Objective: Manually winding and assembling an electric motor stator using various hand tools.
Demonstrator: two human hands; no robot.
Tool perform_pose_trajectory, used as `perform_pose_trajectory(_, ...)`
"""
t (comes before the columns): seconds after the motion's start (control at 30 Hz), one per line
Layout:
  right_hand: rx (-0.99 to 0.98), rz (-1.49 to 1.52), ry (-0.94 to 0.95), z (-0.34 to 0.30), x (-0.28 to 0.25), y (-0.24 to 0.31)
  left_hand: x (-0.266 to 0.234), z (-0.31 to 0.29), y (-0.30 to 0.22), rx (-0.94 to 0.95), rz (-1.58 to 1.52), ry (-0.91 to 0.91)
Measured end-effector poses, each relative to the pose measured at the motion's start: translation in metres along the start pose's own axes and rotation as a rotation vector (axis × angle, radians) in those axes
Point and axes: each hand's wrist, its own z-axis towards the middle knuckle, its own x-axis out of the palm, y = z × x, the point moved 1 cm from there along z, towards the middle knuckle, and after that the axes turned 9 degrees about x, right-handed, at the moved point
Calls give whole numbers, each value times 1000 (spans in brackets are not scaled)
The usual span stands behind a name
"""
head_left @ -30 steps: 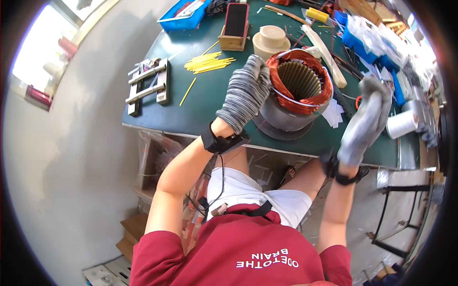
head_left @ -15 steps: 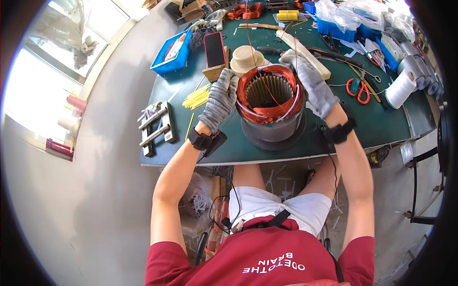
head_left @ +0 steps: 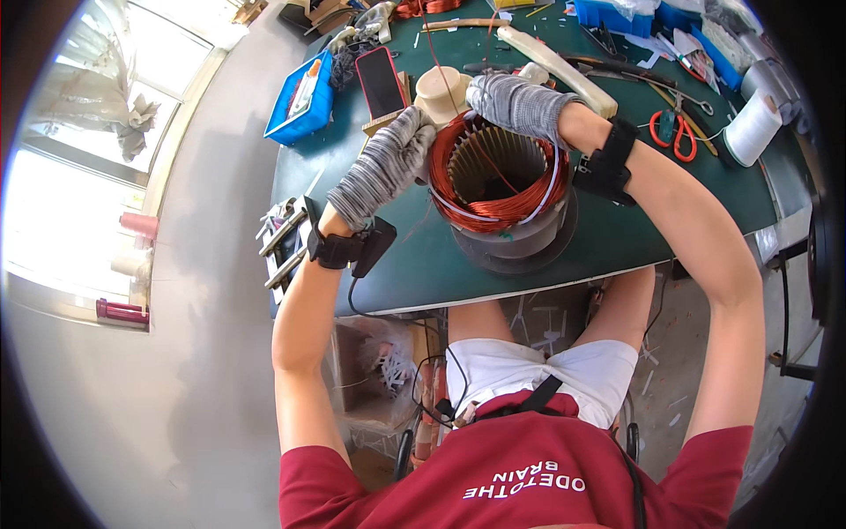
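Observation:
A motor stator with copper windings stands upright on a round grey base at the table's near edge. White lacing lies over the coil, and its slotted inner wall faces up. My gloved left hand is closed at the coil's left side, fingertips close to the winding; what it holds, if anything, is hidden. Over the coil's far rim, my gloved right hand is bent with its fingers pressed together, their grip unclear. Thin reddish wires rise from the stator past the hands.
Behind the stator are a cream flanged cup-shaped piece, a phone on a stand and a pale bar. A blue tray and metal clamp lie left. Orange-handled scissors and a white thread spool are right.
My right hand has moved from the coil's right side to over its far rim. My left hand has shifted slightly left and lower. The view has shifted, too.

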Motion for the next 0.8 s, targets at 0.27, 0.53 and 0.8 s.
perform_pose_trajectory(0.27,-43,-260,-109,-8,-5,5,29,-2,27,518,172,-407)
perform_pose_trajectory(0.53,13,42,-210,-14,-8,4,4,-4,2,370,160,-72)
perform_pose_trajectory(0.8,3,564,-144,-11,-6,-2,2,3,-8,-50,-140,50)
